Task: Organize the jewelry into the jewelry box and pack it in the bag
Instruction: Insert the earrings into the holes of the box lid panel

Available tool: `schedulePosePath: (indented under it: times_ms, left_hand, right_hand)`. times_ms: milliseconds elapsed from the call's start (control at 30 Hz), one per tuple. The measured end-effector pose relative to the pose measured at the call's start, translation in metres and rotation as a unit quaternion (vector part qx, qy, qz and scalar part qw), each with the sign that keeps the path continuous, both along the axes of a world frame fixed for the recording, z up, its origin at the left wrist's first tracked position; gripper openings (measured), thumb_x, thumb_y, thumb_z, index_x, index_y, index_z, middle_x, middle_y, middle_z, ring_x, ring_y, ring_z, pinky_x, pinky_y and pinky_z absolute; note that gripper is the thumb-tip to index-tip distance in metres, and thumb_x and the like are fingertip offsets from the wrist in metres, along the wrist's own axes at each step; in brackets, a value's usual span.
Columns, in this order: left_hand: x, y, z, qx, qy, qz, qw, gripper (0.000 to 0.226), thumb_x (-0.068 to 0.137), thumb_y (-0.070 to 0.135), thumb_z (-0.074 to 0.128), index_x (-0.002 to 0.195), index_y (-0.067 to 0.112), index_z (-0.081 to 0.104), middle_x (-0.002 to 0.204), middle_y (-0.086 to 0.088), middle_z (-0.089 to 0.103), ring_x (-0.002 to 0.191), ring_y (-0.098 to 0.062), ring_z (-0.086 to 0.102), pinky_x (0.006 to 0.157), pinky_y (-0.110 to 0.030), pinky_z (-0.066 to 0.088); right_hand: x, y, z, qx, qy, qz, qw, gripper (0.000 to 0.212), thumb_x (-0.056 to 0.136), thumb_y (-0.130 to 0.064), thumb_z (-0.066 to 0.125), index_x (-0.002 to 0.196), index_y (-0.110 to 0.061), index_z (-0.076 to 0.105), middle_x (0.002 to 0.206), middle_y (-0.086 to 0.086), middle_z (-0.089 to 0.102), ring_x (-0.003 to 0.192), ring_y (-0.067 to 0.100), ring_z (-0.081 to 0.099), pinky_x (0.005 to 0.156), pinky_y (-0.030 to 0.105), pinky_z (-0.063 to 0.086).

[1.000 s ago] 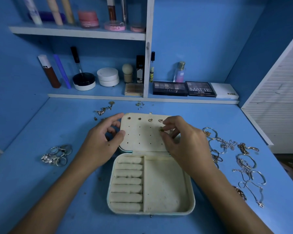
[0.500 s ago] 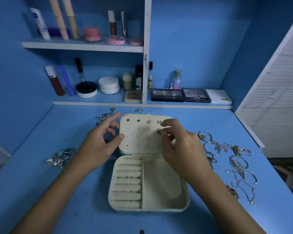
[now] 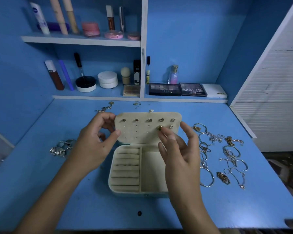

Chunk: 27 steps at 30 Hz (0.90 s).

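My left hand (image 3: 93, 146) grips the left edge of the jewelry box (image 3: 140, 166) lid, thumb on the front of the earring panel (image 3: 142, 129) and fingers curled behind it, holding the lid tilted up. The box lies open on the blue desk (image 3: 227, 208) between my two hands, ring rolls in the compartment nearer my left hand and a plain tray under my right. My right hand (image 3: 178, 149) hovers over the panel's right half with fingers loosely spread and holding nothing; its index fingertip sits just below a gold earring (image 3: 159, 127) pinned in the second row, and I cannot tell whether it touches. Seven earrings in all show on the panel, five along the top row. Just beyond my right hand's outer side lie bracelets and chains (image 3: 222, 154) spread on the desk. Outside my left hand sits a cluster of silver rings (image 3: 62, 147), and past its fingertips a few small pieces (image 3: 107, 107) near the shelf.
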<state>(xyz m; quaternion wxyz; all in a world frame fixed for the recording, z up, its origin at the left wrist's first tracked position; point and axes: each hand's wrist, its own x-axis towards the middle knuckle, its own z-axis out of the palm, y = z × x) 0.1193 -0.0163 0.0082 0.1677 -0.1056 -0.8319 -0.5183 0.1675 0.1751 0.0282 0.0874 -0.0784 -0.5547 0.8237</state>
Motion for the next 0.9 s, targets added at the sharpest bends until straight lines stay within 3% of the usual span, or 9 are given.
schedulePosePath:
  times_ms: [100,267,367,533,667,800,900]
  left_hand:
    - [0.007,0.001,-0.002,-0.002,0.007,0.009,1.0,0.041,0.089,0.006,0.067,0.098,0.044,0.054,0.099,0.017,0.065,0.093,-0.007,0.062,0.073,-0.028,0.05]
    - [0.018,0.004,-0.005,-0.005,0.027,0.024,0.999,0.037,0.089,0.003,0.067,0.096,0.038,0.057,0.098,0.018,0.065,0.093,-0.004,0.062,0.074,-0.016,0.049]
    - [0.024,0.006,-0.006,-0.007,0.037,0.024,0.999,0.042,0.089,0.003,0.068,0.093,0.043,0.056,0.096,0.021,0.064,0.093,-0.003,0.061,0.073,-0.013,0.048]
    - [0.032,0.004,-0.011,0.006,0.038,0.018,0.999,0.019,0.089,0.022,0.069,0.09,0.037,0.059,0.095,0.012,0.066,0.096,-0.011,0.063,0.076,-0.018,0.048]
    - [0.038,0.002,-0.015,0.001,0.045,0.005,0.999,0.016,0.088,0.024,0.069,0.091,0.036,0.059,0.098,0.011,0.067,0.099,-0.014,0.065,0.076,-0.022,0.049]
    - [0.041,0.0,-0.017,0.002,0.052,-0.009,0.999,0.012,0.084,0.03,0.059,0.092,0.039,0.059,0.099,0.012,0.067,0.101,-0.016,0.065,0.077,-0.024,0.05]
    - [0.042,0.0,-0.02,0.001,0.061,-0.016,0.998,0.015,0.084,0.027,0.059,0.091,0.04,0.059,0.099,0.011,0.067,0.101,-0.017,0.065,0.077,-0.024,0.05]
  right_hand:
    - [0.005,-0.001,0.008,-0.121,-0.045,-0.01,0.992,0.031,0.101,-0.007,0.049,0.126,-0.025,0.05,0.107,0.003,0.075,0.105,0.014,0.071,0.095,0.027,0.055]
    - [0.009,0.005,0.014,-0.221,-0.101,-0.004,0.97,0.025,0.102,-0.008,0.048,0.125,-0.016,0.053,0.102,0.011,0.076,0.101,0.022,0.073,0.096,0.036,0.052]
    - [0.011,0.005,0.015,-0.234,-0.114,-0.001,0.965,0.023,0.102,-0.016,0.052,0.124,-0.016,0.054,0.103,0.015,0.075,0.1,0.027,0.073,0.093,0.039,0.053]
    - [0.017,0.004,0.01,-0.225,-0.115,0.013,0.967,0.039,0.098,-0.036,0.055,0.135,-0.026,0.046,0.104,0.016,0.075,0.099,0.028,0.073,0.087,0.04,0.056]
    - [0.018,0.007,0.009,-0.241,-0.127,0.043,0.961,0.049,0.094,-0.035,0.06,0.139,-0.023,0.044,0.101,0.017,0.075,0.096,0.03,0.074,0.079,0.036,0.062]
    - [0.018,0.008,0.006,-0.264,-0.159,0.038,0.95,0.039,0.092,-0.033,0.064,0.123,-0.009,0.061,0.1,0.016,0.075,0.096,0.026,0.074,0.079,0.032,0.061]
    - [0.02,0.009,0.004,-0.268,-0.16,0.042,0.949,0.029,0.094,-0.028,0.063,0.116,-0.009,0.064,0.099,0.015,0.074,0.098,0.025,0.074,0.083,0.033,0.06]
